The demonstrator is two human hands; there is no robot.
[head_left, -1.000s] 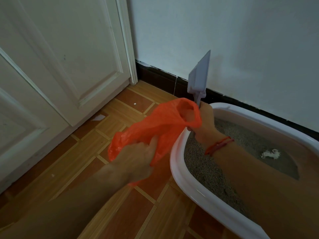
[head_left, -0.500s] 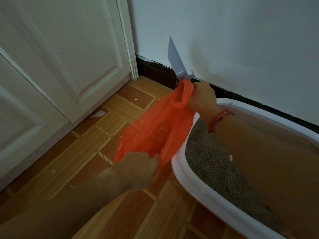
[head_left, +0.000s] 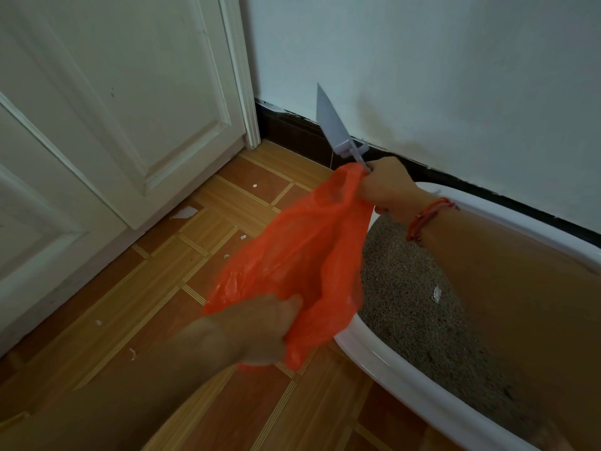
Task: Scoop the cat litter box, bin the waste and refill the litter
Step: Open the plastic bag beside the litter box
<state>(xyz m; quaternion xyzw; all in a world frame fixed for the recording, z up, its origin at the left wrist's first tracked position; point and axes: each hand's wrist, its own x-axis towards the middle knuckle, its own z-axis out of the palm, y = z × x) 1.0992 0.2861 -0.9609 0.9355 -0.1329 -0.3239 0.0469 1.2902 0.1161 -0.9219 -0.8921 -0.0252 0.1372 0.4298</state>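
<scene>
A: Where is the bag (head_left: 292, 255)?
B: Stretched between both hands, over the floor (head_left: 156, 288) just left of the box (head_left: 390, 362) rim. The left hand (head_left: 257, 330) grips its lower edge, fingers curled round the plastic, thumb on top. The right hand (head_left: 387, 187) pinches its upper edge, above the box's far-left end.
A: And the scoop (head_left: 331, 125)?
B: In that same right hand, fingers wrapped round the handle. The blade points up and left, in front of the wall (head_left: 455, 76).
A: The litter (head_left: 400, 275)?
B: Grey, in the box, partly under the right forearm.
A: What differs from a second ago?
B: The right hand has risen from the rim, drawing the bag taller. The blade leaned right then and leans left now. The left hand is in about the same place.
</scene>
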